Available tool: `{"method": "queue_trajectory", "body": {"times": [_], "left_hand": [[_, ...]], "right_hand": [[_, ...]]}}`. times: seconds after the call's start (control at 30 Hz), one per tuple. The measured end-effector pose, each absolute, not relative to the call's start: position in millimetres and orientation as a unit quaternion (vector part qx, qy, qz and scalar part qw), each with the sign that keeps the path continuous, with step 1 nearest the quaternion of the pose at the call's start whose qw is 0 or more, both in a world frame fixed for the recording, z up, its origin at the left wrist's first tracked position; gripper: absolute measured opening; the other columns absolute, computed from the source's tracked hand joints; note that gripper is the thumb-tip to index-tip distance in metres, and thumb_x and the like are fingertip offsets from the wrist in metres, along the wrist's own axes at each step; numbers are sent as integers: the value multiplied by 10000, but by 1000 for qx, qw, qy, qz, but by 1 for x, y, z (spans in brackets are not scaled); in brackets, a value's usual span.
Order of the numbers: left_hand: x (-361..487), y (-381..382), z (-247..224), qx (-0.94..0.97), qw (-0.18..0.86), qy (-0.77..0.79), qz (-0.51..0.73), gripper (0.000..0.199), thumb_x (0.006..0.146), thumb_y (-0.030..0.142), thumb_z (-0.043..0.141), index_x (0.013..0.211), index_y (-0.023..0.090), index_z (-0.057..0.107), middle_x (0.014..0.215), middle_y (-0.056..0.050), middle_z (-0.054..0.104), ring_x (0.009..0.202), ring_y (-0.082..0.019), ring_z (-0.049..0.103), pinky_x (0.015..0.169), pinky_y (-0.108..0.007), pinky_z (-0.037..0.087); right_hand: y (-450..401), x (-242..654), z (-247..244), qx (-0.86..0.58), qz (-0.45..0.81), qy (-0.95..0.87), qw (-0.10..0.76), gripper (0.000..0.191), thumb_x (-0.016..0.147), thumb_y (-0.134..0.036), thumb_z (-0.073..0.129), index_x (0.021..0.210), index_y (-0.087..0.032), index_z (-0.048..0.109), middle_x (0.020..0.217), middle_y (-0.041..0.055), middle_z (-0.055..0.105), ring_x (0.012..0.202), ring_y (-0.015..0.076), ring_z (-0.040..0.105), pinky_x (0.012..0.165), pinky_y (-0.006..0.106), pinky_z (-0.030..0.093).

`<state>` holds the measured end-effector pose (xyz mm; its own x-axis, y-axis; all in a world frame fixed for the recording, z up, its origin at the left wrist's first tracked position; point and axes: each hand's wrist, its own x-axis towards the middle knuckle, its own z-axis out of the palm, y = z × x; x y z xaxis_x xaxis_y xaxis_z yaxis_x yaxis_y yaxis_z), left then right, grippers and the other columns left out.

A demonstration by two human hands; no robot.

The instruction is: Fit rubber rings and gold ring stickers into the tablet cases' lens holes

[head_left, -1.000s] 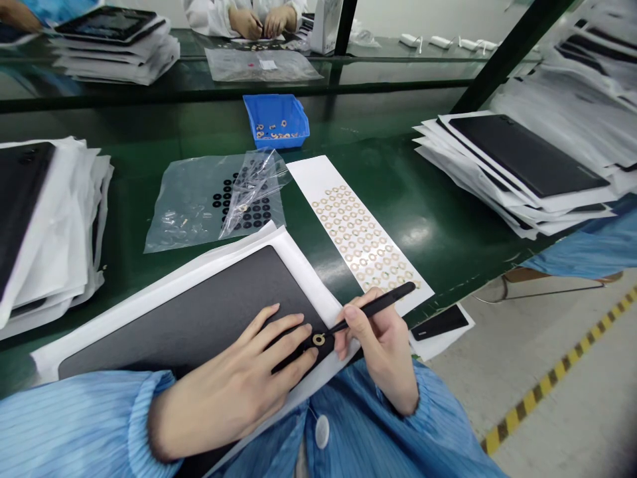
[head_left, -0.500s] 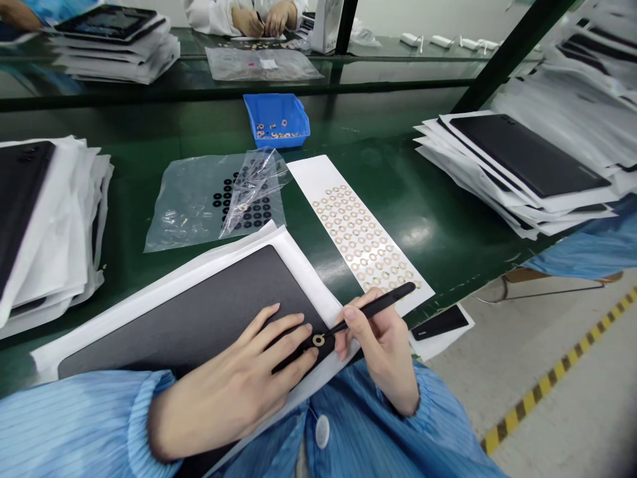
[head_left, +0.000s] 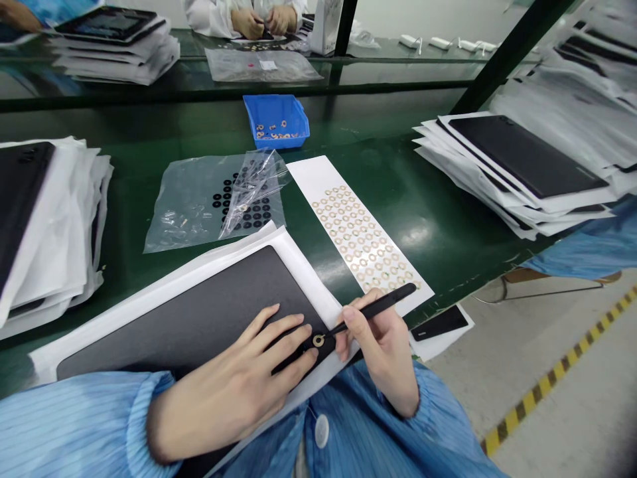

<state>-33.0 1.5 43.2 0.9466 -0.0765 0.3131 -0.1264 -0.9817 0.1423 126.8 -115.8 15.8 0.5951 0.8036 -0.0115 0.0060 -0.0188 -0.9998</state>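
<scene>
A dark flat panel (head_left: 199, 305) lies on white wrapping (head_left: 298, 259) in front of me. My left hand (head_left: 249, 372) rests on it, palm down with fingers spread, holding nothing. Black tweezers (head_left: 381, 305) are pinched in my right hand (head_left: 381, 345), their tip at a small gold ring (head_left: 318, 340) on the panel's right end, close beside my left fingertips. Behind the panel, a white sheet (head_left: 311, 172) bears rows of similar rings. Left of that sheet is a clear bag (head_left: 186, 192) with black discs under or in it.
A blue bin (head_left: 276, 119) holds small rings. Stacks of wrapped panels stand at left (head_left: 64, 219) and right (head_left: 527, 156). Beyond the shelf edge, a co-worker's hands (head_left: 263, 21) handle something small. Another wrapped panel (head_left: 440, 325) lies lower, right of my right hand.
Both my hands, the tweezers and the gold ring have hardly moved. The co-worker's hands across the shelf have shifted slightly.
</scene>
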Motion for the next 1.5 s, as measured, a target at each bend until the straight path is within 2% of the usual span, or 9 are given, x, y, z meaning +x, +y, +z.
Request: {"method": "queue_trajectory", "body": {"times": [0.5, 0.8, 1.27, 1.5], "left_hand": [[-32, 2, 41, 983, 80, -42, 158, 359, 999, 187, 307, 1134, 136, 636, 1107, -79, 668, 1102, -214, 573, 1057, -420, 416], [-32, 2, 43, 985, 67, -39, 154, 381, 999, 186, 284, 1153, 131, 627, 1123, -99, 669, 1076, -244, 595, 921, -433, 516], [-29, 3, 43, 986, 86, -33, 141, 363, 1000, 206, 310, 1157, 152, 633, 1132, -85, 657, 1088, -232, 567, 946, -421, 494], [-29, -3, 38, 988, 75, -24, 134, 361, 990, 175, 312, 1181, 125, 614, 1146, -105, 642, 1097, -251, 557, 977, -469, 464]], "right_hand": [[-115, 127, 16, -652, 304, -328, 612, 290, 895, -412, 563, 733, -184, 486, 442, -46, 535, 332, 88, 518, 358, 171, 462], [-117, 125, 13, -644, 282, -353, 618, 254, 913, -372, 552, 745, -200, 472, 519, -49, 511, 360, 88, 521, 362, 184, 473], [-117, 125, 13, -645, 269, -369, 612, 210, 928, -313, 532, 761, -194, 483, 582, -45, 501, 377, 81, 523, 365, 186, 459], [-122, 119, 7, -624, 185, -386, 654, 123, 941, -212, 502, 820, -190, 514, 687, -8, 545, 454, 89, 561, 417, 214, 481]]}}
